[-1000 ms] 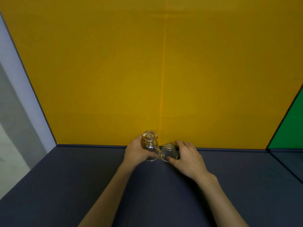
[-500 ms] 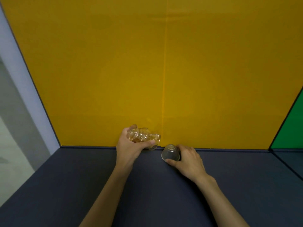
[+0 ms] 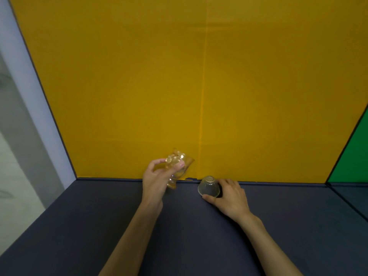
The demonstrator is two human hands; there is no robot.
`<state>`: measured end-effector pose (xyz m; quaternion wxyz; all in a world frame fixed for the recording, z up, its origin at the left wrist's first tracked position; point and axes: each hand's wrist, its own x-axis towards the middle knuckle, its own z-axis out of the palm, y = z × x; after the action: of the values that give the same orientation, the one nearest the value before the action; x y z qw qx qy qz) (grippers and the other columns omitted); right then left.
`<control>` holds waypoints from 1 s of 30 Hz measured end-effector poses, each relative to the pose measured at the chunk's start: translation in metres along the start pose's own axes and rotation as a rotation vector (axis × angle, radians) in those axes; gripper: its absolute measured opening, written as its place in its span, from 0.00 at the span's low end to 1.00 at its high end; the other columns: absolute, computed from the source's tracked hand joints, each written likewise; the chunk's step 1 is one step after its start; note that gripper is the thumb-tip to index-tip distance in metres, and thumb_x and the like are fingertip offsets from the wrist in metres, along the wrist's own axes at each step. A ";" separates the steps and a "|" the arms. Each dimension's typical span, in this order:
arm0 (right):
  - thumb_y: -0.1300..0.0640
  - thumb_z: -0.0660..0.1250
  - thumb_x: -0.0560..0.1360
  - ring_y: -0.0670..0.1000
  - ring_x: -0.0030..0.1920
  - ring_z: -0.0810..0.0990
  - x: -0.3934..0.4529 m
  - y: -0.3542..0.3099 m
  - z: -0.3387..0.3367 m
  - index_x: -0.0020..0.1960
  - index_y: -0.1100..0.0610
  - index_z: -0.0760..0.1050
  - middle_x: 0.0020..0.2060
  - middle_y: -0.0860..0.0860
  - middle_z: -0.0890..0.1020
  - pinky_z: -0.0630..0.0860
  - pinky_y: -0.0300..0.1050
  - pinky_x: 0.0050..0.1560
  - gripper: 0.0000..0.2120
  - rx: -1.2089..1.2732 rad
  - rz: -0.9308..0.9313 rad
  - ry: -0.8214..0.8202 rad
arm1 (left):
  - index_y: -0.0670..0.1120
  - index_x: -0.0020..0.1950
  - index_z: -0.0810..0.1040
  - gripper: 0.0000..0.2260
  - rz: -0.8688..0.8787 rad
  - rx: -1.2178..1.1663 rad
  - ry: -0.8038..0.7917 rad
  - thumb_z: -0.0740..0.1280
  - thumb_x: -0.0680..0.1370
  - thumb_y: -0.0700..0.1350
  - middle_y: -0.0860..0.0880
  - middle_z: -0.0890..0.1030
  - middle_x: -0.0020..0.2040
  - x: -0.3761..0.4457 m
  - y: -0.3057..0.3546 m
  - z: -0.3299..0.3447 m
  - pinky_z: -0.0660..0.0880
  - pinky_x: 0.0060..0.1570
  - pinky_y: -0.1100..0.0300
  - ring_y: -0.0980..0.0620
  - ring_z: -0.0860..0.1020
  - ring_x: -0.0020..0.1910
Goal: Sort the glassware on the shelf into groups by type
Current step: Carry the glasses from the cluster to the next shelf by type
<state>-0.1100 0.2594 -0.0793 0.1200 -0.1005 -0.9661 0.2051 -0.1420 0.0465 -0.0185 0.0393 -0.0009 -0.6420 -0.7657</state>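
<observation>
Tall glass (image 3: 177,166), tilted, gripped aloft in left hand (image 3: 157,181) before yellow wall (image 3: 199,86); small upturned cup (image 3: 208,186), right of it on dark shelf (image 3: 99,216), held by right hand (image 3: 229,198).

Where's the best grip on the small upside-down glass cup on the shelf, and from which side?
Probably around its flared lower wall near the rim, from the right, where the right hand already holds it. The small glass cup stands inverted on the dark shelf; its narrow base on top offers less purchase.
</observation>
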 end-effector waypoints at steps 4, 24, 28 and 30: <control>0.29 0.70 0.63 0.50 0.59 0.73 -0.002 0.000 -0.001 0.58 0.45 0.74 0.54 0.44 0.76 0.69 0.47 0.54 0.31 0.082 0.019 0.041 | 0.49 0.63 0.79 0.41 -0.086 -0.090 -0.104 0.84 0.54 0.62 0.49 0.86 0.55 -0.002 0.003 -0.003 0.78 0.60 0.41 0.47 0.83 0.56; 0.45 0.81 0.59 0.47 0.54 0.75 -0.023 -0.023 -0.020 0.56 0.48 0.74 0.52 0.45 0.76 0.72 0.43 0.50 0.29 0.296 0.108 0.067 | 0.44 0.65 0.77 0.23 -0.195 -0.300 -0.176 0.75 0.73 0.52 0.44 0.86 0.54 -0.010 0.010 -0.007 0.79 0.59 0.46 0.48 0.85 0.53; 0.44 0.78 0.58 0.47 0.50 0.74 -0.034 -0.037 -0.040 0.54 0.51 0.74 0.50 0.46 0.71 0.71 0.43 0.47 0.28 0.242 0.093 0.103 | 0.44 0.63 0.78 0.21 -0.225 -0.310 -0.214 0.75 0.74 0.51 0.43 0.86 0.53 -0.016 0.011 -0.010 0.80 0.57 0.45 0.47 0.85 0.52; 0.43 0.78 0.58 0.45 0.49 0.73 -0.042 -0.042 -0.050 0.54 0.51 0.72 0.50 0.46 0.70 0.71 0.41 0.45 0.29 0.238 0.096 0.105 | 0.45 0.60 0.79 0.18 -0.261 -0.311 -0.256 0.75 0.74 0.49 0.43 0.87 0.52 -0.023 0.012 -0.010 0.81 0.54 0.46 0.47 0.85 0.52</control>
<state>-0.0629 0.2303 -0.0256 0.1713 -0.1422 -0.9215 0.3183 -0.1178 0.0359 -0.0093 -0.1423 -0.0208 -0.5108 -0.8476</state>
